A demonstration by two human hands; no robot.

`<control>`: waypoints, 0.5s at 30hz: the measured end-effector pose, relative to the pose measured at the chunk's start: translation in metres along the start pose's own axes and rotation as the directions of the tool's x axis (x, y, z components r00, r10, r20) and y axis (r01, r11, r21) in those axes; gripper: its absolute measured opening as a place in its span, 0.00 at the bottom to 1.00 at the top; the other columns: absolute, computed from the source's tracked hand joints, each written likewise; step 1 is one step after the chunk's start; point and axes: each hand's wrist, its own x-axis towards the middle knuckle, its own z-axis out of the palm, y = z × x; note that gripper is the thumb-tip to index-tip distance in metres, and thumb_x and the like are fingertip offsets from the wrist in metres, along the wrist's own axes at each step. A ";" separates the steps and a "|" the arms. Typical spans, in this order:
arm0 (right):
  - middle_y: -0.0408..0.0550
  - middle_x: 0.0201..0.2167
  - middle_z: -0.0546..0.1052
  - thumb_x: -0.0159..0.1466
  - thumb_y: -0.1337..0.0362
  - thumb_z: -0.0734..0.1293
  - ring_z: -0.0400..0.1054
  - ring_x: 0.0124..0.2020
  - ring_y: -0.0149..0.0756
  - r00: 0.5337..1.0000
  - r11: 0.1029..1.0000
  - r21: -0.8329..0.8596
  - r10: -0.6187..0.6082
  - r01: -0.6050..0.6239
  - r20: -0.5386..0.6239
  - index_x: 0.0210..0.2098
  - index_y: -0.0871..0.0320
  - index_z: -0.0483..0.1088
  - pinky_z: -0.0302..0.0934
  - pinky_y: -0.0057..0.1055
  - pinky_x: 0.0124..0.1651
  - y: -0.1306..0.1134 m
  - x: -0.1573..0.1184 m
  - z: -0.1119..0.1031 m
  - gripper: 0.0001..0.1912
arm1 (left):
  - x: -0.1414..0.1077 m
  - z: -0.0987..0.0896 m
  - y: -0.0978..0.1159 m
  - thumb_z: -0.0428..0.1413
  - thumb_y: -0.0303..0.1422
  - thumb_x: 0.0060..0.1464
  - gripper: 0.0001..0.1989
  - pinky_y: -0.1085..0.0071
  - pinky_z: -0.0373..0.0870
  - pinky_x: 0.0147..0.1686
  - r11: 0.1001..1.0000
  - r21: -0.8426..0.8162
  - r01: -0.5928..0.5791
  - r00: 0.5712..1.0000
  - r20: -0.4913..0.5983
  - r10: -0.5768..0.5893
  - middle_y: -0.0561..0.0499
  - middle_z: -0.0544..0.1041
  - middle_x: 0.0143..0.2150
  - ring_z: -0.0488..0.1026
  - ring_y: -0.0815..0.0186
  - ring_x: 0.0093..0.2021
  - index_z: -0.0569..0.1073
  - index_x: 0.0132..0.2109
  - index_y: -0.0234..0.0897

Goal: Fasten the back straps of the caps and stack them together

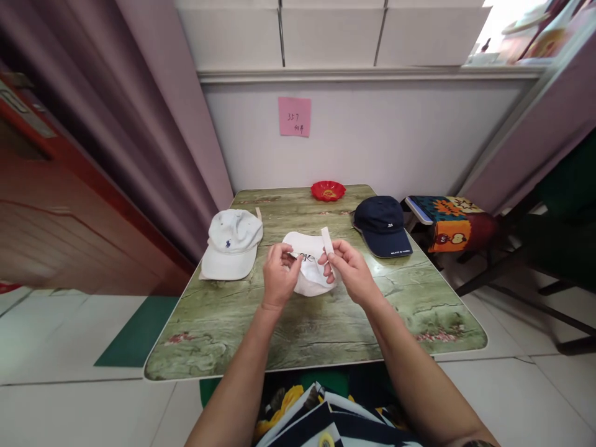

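Note:
A white cap (pixel 313 287) with dark lettering on its front lies between my hands over the middle of the table, brim pointing away from me. My left hand (pixel 280 276) is closed, thumb and fingers pinching the cap's left edge near the brim. In my right hand (pixel 348 268), thumb and fingers grip a narrow white strip (pixel 327 241) that stands up at the cap's right side. Whether the strip is joined to the cap cannot be made out. Left of my hands rests another white cap (pixel 233 239) with a small blue emblem. A navy cap (pixel 382 218) sits to the right.
A red scalloped dish (pixel 328 190) stands at the back of the green wood-patterned table (pixel 321 338). Behind it, a pink note (pixel 294 117) is stuck to the wall. Right of the table is a stool with a colourful cover (pixel 449 226); a curtain (pixel 172 105) hangs at left.

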 end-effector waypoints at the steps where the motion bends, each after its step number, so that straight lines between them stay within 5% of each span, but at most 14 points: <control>1: 0.42 0.32 0.76 0.60 0.55 0.67 0.63 0.21 0.26 1.000 1.000 -0.019 0.013 -0.013 -0.007 0.37 0.56 0.66 0.57 0.24 0.22 -0.003 0.004 0.001 0.12 | -0.001 -0.001 0.001 0.60 0.33 0.54 0.09 0.72 0.71 0.33 0.999 -0.004 -0.032 0.999 -0.018 0.032 0.47 0.73 0.44 0.71 0.70 0.31 0.71 0.41 0.36; 5: 0.43 0.28 0.77 0.62 0.55 0.65 0.62 0.21 0.27 0.985 0.958 -0.279 -0.113 0.073 -0.131 0.32 0.57 0.71 0.56 0.25 0.25 -0.006 0.015 0.004 0.12 | -0.004 -0.001 0.006 0.58 0.33 0.58 0.13 0.68 0.73 0.39 0.989 0.051 -0.137 0.988 -0.060 0.140 0.44 0.72 0.50 0.71 0.70 0.33 0.75 0.50 0.37; 10: 0.41 0.23 0.78 0.63 0.51 0.66 0.70 0.27 0.34 0.964 0.816 -0.573 -0.206 0.075 -0.168 0.34 0.53 0.77 0.58 0.27 0.33 0.004 0.018 0.012 0.13 | -0.007 -0.001 0.014 0.54 0.32 0.61 0.16 0.65 0.72 0.44 0.965 0.160 -0.206 0.975 -0.050 0.216 0.44 0.69 0.45 0.71 0.64 0.41 0.75 0.55 0.36; 15: 0.40 0.22 0.78 0.63 0.51 0.66 0.69 0.24 0.32 0.969 0.779 -0.626 -0.182 0.041 -0.164 0.34 0.53 0.78 0.58 0.27 0.31 0.015 0.014 0.017 0.14 | -0.007 -0.003 0.023 0.56 0.32 0.59 0.14 0.67 0.71 0.42 0.998 -0.013 -0.056 0.998 -0.029 0.056 0.47 0.73 0.39 0.73 0.64 0.41 0.78 0.50 0.37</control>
